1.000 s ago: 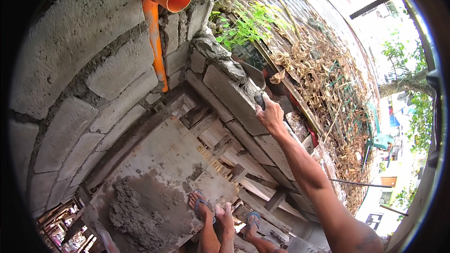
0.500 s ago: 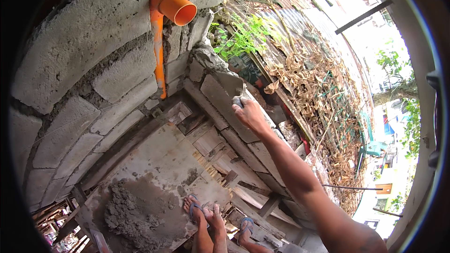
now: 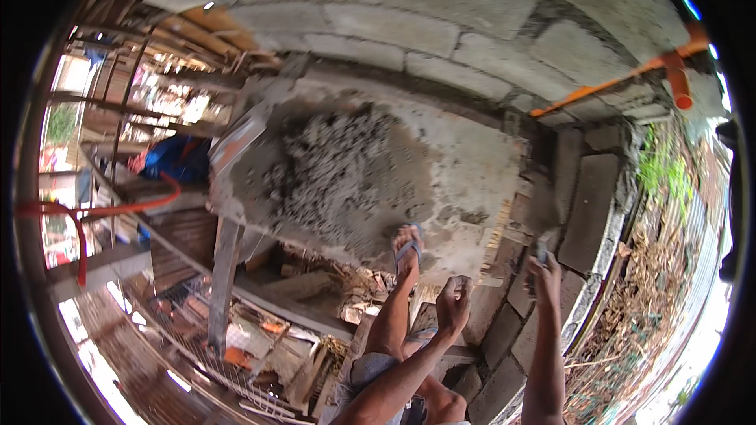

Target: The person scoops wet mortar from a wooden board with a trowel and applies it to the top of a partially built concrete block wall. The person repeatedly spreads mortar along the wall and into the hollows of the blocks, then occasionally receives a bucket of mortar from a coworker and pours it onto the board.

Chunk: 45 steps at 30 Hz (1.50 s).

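My right hand (image 3: 544, 277) is closed around the handle of a trowel (image 3: 543, 249), held beside the low block wall (image 3: 587, 208) on the right. The trowel's blade is smeared by motion. My left hand (image 3: 453, 304) hangs in front of my body with its fingers curled in, and I see nothing in it. A heap of wet grey mortar (image 3: 335, 165) lies on a pale board (image 3: 465, 165) ahead of me. One foot in a flip-flop (image 3: 407, 249) rests at the board's near edge.
A tall block wall (image 3: 378, 31) rises behind the board. An orange pipe (image 3: 602, 83) crosses its right end. Dry leaves (image 3: 654, 260) and green plants (image 3: 664, 167) lie beyond the low wall. Wooden framing (image 3: 224, 283) and a red hose (image 3: 130, 208) are at left.
My view has swung left and down toward the mortar. My right hand has drawn back from the low wall's top with the trowel. My left hand has come up from beside my foot.
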Each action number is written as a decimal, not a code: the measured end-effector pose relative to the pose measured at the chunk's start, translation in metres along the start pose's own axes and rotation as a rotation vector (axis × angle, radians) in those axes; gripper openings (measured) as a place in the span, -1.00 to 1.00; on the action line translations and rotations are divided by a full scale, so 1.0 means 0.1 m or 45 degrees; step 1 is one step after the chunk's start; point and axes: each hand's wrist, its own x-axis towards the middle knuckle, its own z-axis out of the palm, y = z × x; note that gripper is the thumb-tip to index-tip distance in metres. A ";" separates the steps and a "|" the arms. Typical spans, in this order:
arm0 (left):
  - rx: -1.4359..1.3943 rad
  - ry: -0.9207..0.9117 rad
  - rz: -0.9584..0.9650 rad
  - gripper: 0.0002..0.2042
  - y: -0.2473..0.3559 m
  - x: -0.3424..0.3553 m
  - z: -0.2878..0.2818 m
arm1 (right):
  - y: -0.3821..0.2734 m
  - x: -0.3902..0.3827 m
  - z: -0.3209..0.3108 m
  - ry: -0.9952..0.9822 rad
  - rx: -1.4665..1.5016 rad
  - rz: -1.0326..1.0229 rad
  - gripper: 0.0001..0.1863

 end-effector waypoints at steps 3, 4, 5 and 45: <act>-0.355 0.324 0.021 -0.75 0.08 0.03 -0.69 | 0.04 0.10 1.54 -0.331 -0.035 0.196 -0.73; -0.505 0.439 0.060 -0.76 0.15 0.11 -0.86 | 0.00 0.24 2.10 -0.409 -0.026 0.171 -0.67; -0.570 0.480 0.124 -0.74 0.22 0.20 -1.09 | -0.06 0.39 2.62 -0.402 -0.240 -0.053 -0.61; -0.861 0.692 -0.756 -0.47 0.38 0.84 -1.60 | 0.19 2.38 4.18 0.013 -1.449 -0.997 -0.51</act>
